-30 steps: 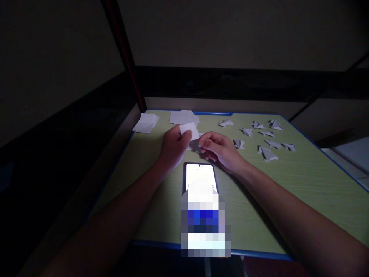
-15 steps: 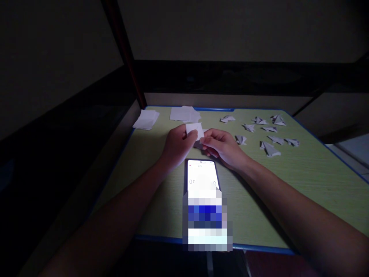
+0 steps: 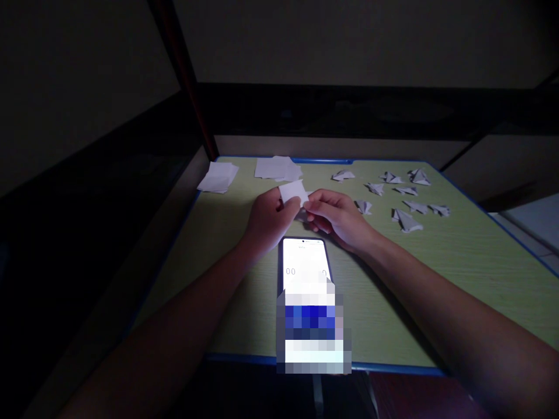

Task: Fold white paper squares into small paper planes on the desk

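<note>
Over the table, the left hand clamps the white paper beneath its thumb; the right hand pinches the paper's right corner, seemingly for steadiness. Folded pieces sit aside, right.

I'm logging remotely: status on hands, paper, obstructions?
Left hand holding small white paper piece; right hand pinching its right edge. Rectangular white-screened phone nearer the body, not blocking.

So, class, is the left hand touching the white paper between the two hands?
Touching: the head view shows the left hand holding the white paper, its thumb across the lower part.
</note>
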A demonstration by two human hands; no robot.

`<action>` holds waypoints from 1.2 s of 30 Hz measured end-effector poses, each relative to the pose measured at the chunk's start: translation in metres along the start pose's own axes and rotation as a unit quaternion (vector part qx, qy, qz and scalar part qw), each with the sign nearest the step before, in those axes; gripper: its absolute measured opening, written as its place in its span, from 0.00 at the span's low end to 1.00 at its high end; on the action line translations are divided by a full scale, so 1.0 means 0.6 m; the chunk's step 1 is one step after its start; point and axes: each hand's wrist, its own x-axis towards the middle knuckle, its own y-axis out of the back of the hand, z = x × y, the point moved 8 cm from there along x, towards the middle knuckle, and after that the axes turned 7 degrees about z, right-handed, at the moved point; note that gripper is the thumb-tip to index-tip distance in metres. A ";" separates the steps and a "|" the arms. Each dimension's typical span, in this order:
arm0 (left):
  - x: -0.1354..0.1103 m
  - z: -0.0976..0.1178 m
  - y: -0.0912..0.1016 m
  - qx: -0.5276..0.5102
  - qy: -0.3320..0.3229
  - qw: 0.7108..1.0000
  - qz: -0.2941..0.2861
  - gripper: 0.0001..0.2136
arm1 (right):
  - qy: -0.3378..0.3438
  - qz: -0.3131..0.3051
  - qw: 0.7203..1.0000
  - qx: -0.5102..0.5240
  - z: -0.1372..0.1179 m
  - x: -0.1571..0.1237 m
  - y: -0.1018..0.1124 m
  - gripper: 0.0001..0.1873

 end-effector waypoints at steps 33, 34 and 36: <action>0.009 -0.010 -0.005 -0.034 0.001 0.999 0.007 0.08 | -0.008 -0.008 1.000 0.023 0.001 0.002 -0.004 0.03; 0.009 -0.010 -0.005 -0.034 0.001 0.999 0.007 0.09 | -0.008 -0.007 1.000 0.019 0.001 0.002 -0.004 0.03; 0.008 -0.009 -0.006 -0.037 -0.001 0.999 0.005 0.09 | -0.009 -0.006 1.000 0.013 0.000 0.001 -0.004 0.03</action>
